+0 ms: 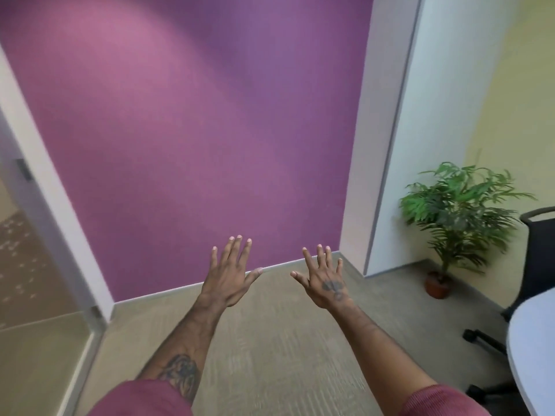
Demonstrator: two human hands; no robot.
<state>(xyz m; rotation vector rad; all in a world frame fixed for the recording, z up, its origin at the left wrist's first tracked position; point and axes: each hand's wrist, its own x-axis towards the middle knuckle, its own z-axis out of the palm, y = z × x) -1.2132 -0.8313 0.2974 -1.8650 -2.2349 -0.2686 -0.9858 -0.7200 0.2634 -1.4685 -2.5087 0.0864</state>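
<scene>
While both arms reach forward, I have the left hand (229, 273) and right hand (326, 280) spread wide, fingers splayed, backs up, gripping nothing. The purple wall (210, 130) stands at twelve o'clock, matte and finely grained; I cannot tell whether the fingertips touch it. Pushing on too fast could jam the fingers against it. At three o'clock a rounded white table (531, 349), a black chair (537, 250) and a feathery potted plant (456, 211) could be clipped by a careless swing. Ribbed beige carpet (270, 340) lies below.

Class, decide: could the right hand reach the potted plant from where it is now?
Probably not yet: the right hand hovers open, well apart from the potted plant in the corner, though bare floor lies between.
</scene>
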